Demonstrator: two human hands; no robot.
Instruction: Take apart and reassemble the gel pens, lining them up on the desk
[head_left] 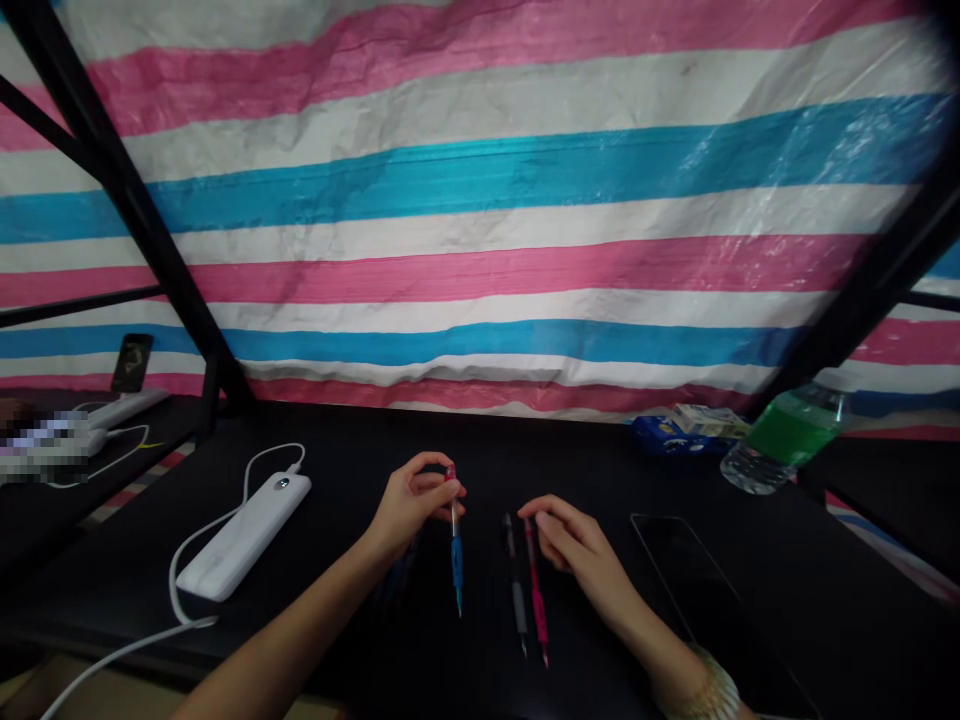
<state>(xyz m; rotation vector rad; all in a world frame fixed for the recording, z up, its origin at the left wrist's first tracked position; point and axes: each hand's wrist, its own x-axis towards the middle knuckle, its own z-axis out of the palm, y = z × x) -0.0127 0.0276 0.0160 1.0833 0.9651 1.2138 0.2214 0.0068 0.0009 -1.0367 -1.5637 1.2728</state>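
My left hand (420, 497) pinches the pink top end of a pen with a blue lower barrel (457, 560), its tip pointing down toward me. Over the desk's middle, my right hand (571, 540) has curled fingers at the upper end of a pink pen (537, 595). Close along the left side of that pen lies a grey and black pen (516, 585). Dark, slim shapes that look like pens (401, 575) sit in shadow beside my left wrist; they are hard to make out.
A white power bank (244, 540) with a white cable lies left on the black desk (345, 620). To the right are a dark phone or tablet (705, 590), a bottle of green liquid (791, 435) and a blue packet (664, 436). Striped sheeting (480, 230) hangs behind.
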